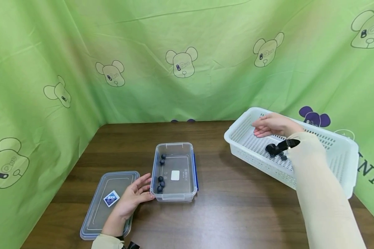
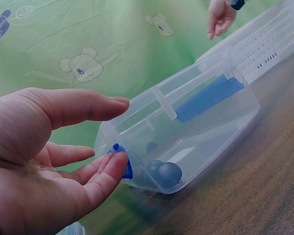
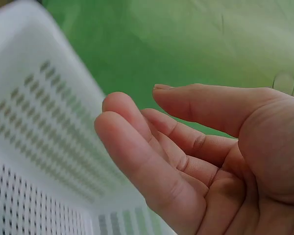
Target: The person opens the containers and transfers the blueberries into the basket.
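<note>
1. Green cloth (image 1: 143,98) hangs in folds across the back and both sides, printed with outlined cartoon heads, and in front of it stretches your dark wood-grain table (image 1: 237,214).
2. Over to your left hand (image 1: 132,195): it's spread wide, thumb well away from the fingers, right up against the left side of the clear box (image 1: 174,198).
3. Look at the left wrist view: your fingertips are at the blue latch (image 2: 128,170) on that side, though I can't tell whether they press on it.
4. Inside the box you've got dark balls (image 1: 161,184) along the left wall, two towards the far end and three towards the near end, with a white label (image 1: 175,175) to their right.
5. Just left of the box lies the blue-edged lid (image 1: 95,214), flat on the wood, wearing a blue and white sticker (image 1: 111,198); your left wrist crosses above it.
6. Across to your right hand (image 1: 274,125), above the white basket (image 1: 258,164): fingers softly curved, thumb standing apart, a clear gap between them and the bare palm in view.
7. Down on the basket floor sit more dark pieces (image 1: 283,157), partly behind the black wrist strap (image 1: 291,143), so I can't count them for you.
</note>
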`<move>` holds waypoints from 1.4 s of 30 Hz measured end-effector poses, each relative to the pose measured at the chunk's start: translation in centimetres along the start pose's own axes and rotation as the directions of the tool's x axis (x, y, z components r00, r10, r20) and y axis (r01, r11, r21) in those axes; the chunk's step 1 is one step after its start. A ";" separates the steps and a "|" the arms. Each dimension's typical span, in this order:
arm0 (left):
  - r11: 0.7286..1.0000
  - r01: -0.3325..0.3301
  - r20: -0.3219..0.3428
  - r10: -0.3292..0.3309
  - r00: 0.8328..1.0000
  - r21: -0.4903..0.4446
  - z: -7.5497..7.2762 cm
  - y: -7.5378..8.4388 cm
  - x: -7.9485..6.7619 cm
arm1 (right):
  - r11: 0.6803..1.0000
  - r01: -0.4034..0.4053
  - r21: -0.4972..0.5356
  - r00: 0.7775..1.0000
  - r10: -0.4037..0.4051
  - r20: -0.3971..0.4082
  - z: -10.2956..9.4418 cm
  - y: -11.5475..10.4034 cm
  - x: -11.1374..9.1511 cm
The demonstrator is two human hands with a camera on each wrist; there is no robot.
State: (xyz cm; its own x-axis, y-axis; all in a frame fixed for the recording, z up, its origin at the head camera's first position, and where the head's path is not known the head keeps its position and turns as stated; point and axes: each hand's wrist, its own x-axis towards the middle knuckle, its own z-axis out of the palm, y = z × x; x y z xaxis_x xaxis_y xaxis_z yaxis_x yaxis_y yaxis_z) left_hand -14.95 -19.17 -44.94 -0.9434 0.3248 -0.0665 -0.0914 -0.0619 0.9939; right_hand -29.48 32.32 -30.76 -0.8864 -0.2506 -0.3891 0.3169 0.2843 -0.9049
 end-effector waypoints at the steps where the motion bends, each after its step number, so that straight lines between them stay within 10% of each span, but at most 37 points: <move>1: 1.000 0.002 0.000 -0.002 1.000 -0.002 0.0 0.0 0.0 | 1.000 0.007 -0.012 1.000 -0.007 0.007 0.4 -0.3 0.1; 29: 1.000 -0.015 -0.002 0.015 1.000 -0.019 -0.1 -0.3 0.1 | 0.992 0.116 -0.050 0.961 -0.100 0.260 19.8 -1.1 7.0; 42: 1.000 0.002 -0.003 -0.002 1.000 0.014 -0.1 -0.5 0.2 | 0.978 0.070 -0.198 0.908 0.020 0.417 28.1 -0.4 8.3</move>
State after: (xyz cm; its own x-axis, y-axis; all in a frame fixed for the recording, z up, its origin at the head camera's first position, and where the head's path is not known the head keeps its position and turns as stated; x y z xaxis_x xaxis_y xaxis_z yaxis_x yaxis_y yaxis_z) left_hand -15.12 -19.14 -45.51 -0.9442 0.3221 -0.0692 -0.0892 -0.0477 0.9949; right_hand -27.52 4.08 -38.46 -0.6582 -0.6084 -0.4434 0.1815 0.4433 -0.8778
